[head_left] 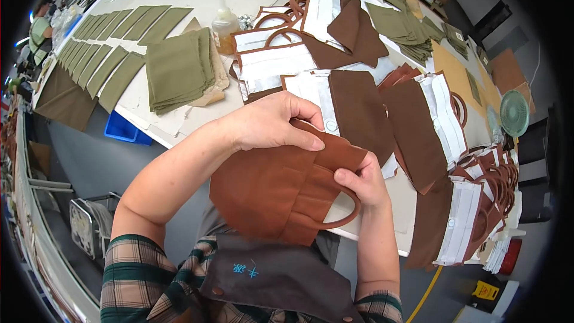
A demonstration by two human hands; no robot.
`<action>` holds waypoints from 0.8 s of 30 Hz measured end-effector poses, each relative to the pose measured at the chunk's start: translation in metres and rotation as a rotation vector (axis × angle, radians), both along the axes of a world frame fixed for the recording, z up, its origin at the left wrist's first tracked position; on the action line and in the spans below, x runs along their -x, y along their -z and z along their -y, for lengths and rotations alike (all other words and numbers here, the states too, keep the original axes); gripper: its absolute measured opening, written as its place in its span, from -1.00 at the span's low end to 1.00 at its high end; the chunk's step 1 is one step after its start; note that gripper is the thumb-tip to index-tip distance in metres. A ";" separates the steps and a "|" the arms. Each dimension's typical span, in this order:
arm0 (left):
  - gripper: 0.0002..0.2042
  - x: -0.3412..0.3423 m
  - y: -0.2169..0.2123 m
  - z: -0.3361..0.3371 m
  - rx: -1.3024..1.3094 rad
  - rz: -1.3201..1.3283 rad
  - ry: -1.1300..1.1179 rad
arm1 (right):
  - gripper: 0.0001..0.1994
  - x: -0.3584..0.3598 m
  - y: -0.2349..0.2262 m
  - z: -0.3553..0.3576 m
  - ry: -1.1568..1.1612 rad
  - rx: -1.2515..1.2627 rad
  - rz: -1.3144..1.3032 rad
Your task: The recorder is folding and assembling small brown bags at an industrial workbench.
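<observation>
A reddish-brown bag panel with a looped handle is held up in front of my body, over the near edge of the table. My left hand pinches its upper edge between thumb and fingers. To the right, my right hand grips the panel beside the base of the handle, thumb on top and the other fingers mostly behind the material. Just beyond my hands lie a dark brown panel and a white-backed bag piece.
Olive green pieces lie in rows and in a stack at left. A glue bottle stands behind them. Handled bag pieces pile up at right, near a green fan. A blue bin sits below the table's left edge.
</observation>
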State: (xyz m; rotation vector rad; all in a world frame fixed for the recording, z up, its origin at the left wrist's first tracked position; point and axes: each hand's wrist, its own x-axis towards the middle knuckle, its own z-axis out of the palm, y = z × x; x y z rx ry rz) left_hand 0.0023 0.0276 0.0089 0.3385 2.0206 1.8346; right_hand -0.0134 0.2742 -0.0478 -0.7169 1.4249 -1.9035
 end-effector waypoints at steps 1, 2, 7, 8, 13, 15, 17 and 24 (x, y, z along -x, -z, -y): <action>-0.90 -0.001 -0.001 -0.001 0.001 0.002 0.005 | -0.64 -0.001 0.001 0.002 0.026 0.014 0.024; -0.90 -0.003 -0.002 -0.002 0.027 -0.029 0.002 | -0.66 -0.002 0.001 0.003 0.053 0.028 0.047; -0.86 -0.008 -0.015 -0.013 0.167 -0.149 0.015 | -0.74 -0.005 0.002 0.004 0.113 0.054 0.063; -0.85 -0.010 -0.018 -0.015 0.196 -0.172 0.016 | -0.76 -0.004 0.003 0.004 0.123 0.066 0.050; -0.84 -0.011 -0.024 -0.020 0.250 -0.227 0.052 | -0.78 -0.004 -0.005 0.002 0.119 0.044 -0.055; -0.85 -0.008 -0.029 -0.023 0.270 -0.309 0.101 | -0.79 -0.007 -0.013 -0.001 0.122 -0.011 -0.077; -0.85 -0.003 -0.034 -0.023 0.305 -0.301 0.172 | -0.79 -0.007 -0.014 -0.003 0.111 -0.060 -0.095; -0.85 -0.003 -0.037 -0.028 0.310 -0.175 0.173 | -0.77 -0.009 -0.007 0.000 0.099 -0.048 -0.107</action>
